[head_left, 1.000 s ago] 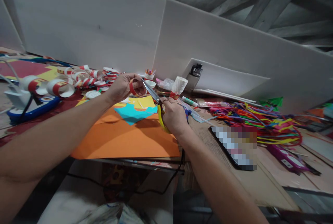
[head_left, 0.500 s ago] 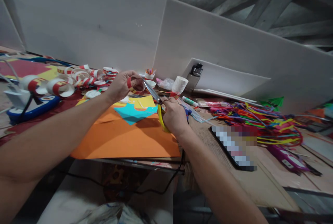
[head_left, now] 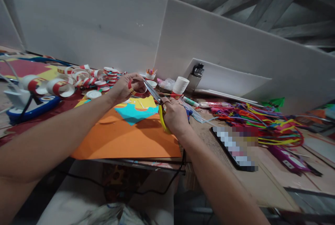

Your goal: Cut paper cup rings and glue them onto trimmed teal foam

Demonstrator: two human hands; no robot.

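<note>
Just now the red paper ring turns slightly in the left hand, which pinches it | scissors, grasped by the right hand, stay at its rim, perhaps meeting a fresh stretch | ring held midair above coloured sheets | stacked cups stand beyond the hands

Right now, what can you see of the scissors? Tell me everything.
The scissors have shiny, metallic-looking blades and a yellow handle that looks plastic, partly hidden by the right hand gripping it. Held above the orange sheet, they slant toward the left hand, ending close to its red ring; whether they touch it is unclear.
</note>
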